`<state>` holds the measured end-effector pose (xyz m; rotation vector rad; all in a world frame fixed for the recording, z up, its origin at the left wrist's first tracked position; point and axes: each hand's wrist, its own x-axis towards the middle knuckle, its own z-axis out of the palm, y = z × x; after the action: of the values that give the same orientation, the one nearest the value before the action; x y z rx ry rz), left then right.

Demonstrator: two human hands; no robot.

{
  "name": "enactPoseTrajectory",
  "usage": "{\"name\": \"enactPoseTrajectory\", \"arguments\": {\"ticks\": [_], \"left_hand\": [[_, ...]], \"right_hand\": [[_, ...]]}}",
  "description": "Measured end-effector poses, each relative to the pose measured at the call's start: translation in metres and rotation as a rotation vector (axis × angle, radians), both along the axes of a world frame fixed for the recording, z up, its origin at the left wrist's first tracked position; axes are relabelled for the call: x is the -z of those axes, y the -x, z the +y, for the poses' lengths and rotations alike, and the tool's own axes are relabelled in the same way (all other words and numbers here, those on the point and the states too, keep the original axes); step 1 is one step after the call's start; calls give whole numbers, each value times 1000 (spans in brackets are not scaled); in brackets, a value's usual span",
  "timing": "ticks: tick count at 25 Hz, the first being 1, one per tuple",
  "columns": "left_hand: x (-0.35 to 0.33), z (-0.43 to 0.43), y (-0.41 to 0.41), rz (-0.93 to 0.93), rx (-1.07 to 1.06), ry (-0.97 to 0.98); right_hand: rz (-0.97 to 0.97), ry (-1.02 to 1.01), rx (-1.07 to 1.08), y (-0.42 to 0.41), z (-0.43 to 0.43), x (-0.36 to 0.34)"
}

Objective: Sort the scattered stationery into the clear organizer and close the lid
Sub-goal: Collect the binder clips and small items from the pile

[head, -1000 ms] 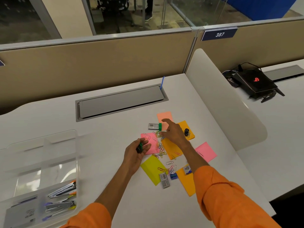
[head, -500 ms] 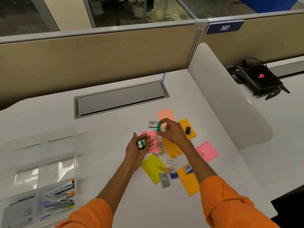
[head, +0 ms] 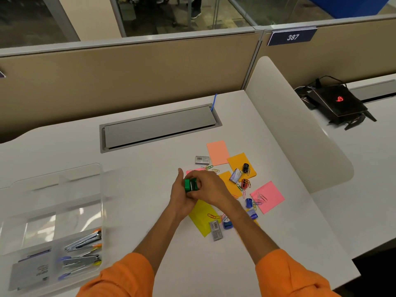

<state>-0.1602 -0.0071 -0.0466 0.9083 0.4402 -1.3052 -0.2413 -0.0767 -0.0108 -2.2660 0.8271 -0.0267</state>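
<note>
Both hands meet over the desk's middle. My left hand (head: pixel 180 195) cups two small green sharpeners (head: pixel 190 185), and my right hand (head: pixel 209 185) curls over them from the right, fingers on the second one. Around them lie sticky notes in salmon (head: pixel 217 152), orange (head: pixel 237 161), pink (head: pixel 267 197) and yellow (head: pixel 200 217), several coloured paper clips (head: pixel 212 168), staple boxes (head: pixel 201 159), a black binder clip (head: pixel 245 168) and a blue sharpener (head: pixel 248 203). The clear organizer (head: pixel 100 189) stands at the left with its lid up, holding staplers (head: pixel 83 243) and pens.
A grey cable hatch (head: pixel 158 127) is set into the desk behind the clutter. A white curved divider (head: pixel 300 133) bounds the right side, with a black device (head: pixel 338 102) on the neighbouring desk. Tan partition panels run along the back.
My right hand picked a green sharpener off the desk near the salmon note and carried it left to my left hand, which held another green one. The hands now touch.
</note>
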Motion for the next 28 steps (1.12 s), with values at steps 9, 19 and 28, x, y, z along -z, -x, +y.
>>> {"name": "enactPoseTrajectory", "arguments": {"ticks": [9, 19, 28], "left_hand": [[7, 7, -5, 36, -27, 99], [-1, 9, -3, 87, 12, 114], [1, 5, 1, 115, 36, 175]], "right_hand": [[-46, -257, 200, 12, -12, -11], [-18, -71, 64, 19, -8, -1], [-70, -139, 234, 57, -44, -1]]}}
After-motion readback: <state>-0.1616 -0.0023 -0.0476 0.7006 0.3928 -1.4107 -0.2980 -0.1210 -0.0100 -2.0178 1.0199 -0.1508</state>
